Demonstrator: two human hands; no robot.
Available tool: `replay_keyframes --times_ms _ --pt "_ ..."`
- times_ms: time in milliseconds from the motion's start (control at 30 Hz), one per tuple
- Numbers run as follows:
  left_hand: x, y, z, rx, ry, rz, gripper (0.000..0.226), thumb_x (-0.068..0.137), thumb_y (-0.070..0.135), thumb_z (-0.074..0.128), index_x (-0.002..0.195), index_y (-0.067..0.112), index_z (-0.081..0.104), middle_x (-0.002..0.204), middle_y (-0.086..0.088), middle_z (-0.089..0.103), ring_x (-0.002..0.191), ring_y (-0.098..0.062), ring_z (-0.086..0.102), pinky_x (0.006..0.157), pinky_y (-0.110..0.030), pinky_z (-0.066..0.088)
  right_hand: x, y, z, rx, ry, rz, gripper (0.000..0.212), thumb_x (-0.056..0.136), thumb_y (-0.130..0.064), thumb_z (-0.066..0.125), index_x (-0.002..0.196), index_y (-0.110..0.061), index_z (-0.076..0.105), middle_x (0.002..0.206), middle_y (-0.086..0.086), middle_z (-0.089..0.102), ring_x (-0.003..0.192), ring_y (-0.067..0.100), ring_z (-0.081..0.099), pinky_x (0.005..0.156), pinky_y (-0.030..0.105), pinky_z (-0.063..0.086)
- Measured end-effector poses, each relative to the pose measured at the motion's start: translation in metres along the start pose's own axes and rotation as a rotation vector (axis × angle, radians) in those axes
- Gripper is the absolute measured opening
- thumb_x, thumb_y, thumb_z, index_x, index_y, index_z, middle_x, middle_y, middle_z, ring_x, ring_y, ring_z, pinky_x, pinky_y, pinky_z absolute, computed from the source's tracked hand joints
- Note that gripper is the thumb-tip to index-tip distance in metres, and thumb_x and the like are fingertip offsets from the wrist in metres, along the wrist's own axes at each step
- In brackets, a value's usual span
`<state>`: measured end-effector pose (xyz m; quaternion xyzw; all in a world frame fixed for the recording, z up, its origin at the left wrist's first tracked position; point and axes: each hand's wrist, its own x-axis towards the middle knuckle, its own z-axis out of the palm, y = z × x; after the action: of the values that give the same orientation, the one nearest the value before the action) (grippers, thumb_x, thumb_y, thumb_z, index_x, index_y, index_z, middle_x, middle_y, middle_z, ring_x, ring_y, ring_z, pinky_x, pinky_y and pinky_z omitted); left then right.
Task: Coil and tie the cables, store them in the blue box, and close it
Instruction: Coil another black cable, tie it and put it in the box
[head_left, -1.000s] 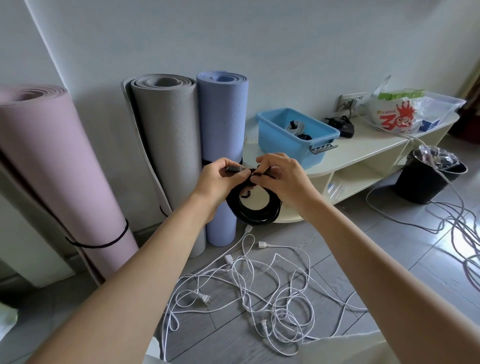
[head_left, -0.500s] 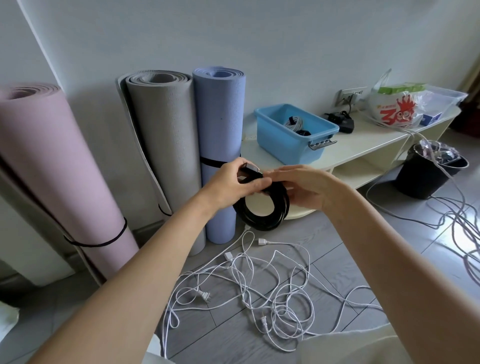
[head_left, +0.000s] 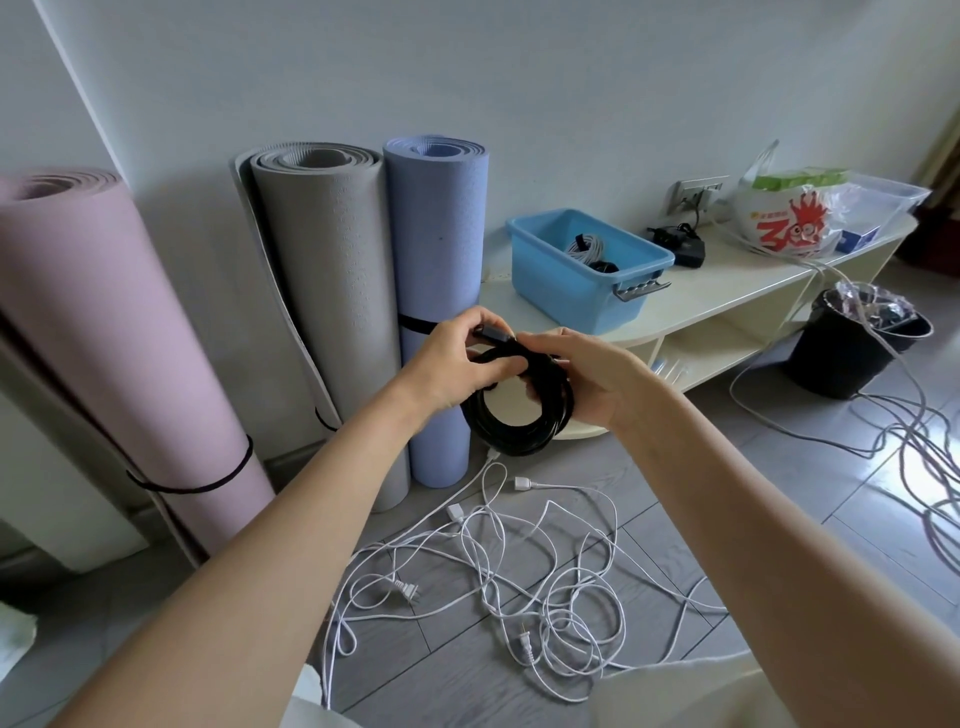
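Black cable coil (head_left: 519, 415) in air, front of low shelf (head_left: 727, 291) rounded end, both my hands on it. Left hand (head_left: 457, 358) pinching plug end against top of coil; right hand (head_left: 587, 379) fingers curled round right side of loops. Looks light, springy, loops likely to fan out if let go; best held at top where strands bunch. Blue box (head_left: 587, 270) on shelf left end, lid off, coils already inside. White cables (head_left: 493, 571) tangled on floor underneath, snag risk. Rolled mats (head_left: 363, 291) left, black bin (head_left: 852, 348) right.
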<state>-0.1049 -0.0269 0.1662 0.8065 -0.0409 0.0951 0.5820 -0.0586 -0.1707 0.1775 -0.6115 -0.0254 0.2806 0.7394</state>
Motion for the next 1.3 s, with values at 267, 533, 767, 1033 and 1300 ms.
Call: replay_keyframes --times_ms 267,533,767,1033,1300 --pt "0.027 -0.011 -0.009 -0.262 0.216 -0.126 0.020 0.078 0.005 0.072 0.083 0.017 0.057 0.090 -0.006 0.063 0.098 -0.034 0.064 0.094 -0.038 0.049 0.000 -0.008 -0.023 -0.370 -0.136 -0.035 0.036 0.081 -0.010 0.067 0.116 -0.009 0.058 0.112 0.019 0.067 0.090 0.023 0.057 0.079 0.029 0.046" --pt "0.101 -0.010 0.014 -0.275 0.258 -0.300 0.037 0.088 0.031 0.062 0.117 0.014 0.046 0.085 0.005 0.057 0.086 -0.019 0.058 0.093 -0.034 0.050 0.056 -0.070 -0.056 -0.122 0.320 -0.166 0.033 0.084 0.002 0.063 0.114 0.013 0.054 0.100 0.020 0.064 0.081 0.021 0.065 0.075 0.030 0.057" --pt "0.158 -0.015 0.054 0.039 0.058 -0.231 0.037 0.092 0.013 0.051 0.128 0.007 0.049 0.128 -0.008 0.056 0.120 -0.026 0.051 0.102 -0.040 0.043 0.143 -0.113 -0.093 -0.063 0.765 -0.231 0.014 0.085 -0.006 0.064 0.094 0.002 0.058 0.101 0.016 0.063 0.056 0.018 0.062 0.043 0.019 0.052" --pt "0.190 -0.036 0.075 0.030 0.035 -0.269 0.023 0.090 0.006 0.042 0.105 0.001 0.059 0.112 -0.008 0.061 0.105 -0.021 0.055 0.098 -0.038 0.046 0.209 -0.123 -0.102 -0.385 0.589 -0.217 0.033 0.090 -0.002 0.050 0.123 0.004 0.049 0.101 0.017 0.059 0.084 0.016 0.069 0.082 0.036 0.053" --pt "0.137 -0.087 0.081 -0.014 -0.083 -0.398 0.029 0.092 0.000 0.035 0.079 0.016 0.054 0.082 0.001 0.061 0.072 -0.009 0.060 0.067 -0.019 0.049 0.139 -0.032 -0.076 -0.556 0.514 -0.506 0.025 0.088 0.002 0.043 0.075 -0.010 0.062 0.060 0.006 0.062 0.036 0.009 0.054 0.040 0.022 0.047"
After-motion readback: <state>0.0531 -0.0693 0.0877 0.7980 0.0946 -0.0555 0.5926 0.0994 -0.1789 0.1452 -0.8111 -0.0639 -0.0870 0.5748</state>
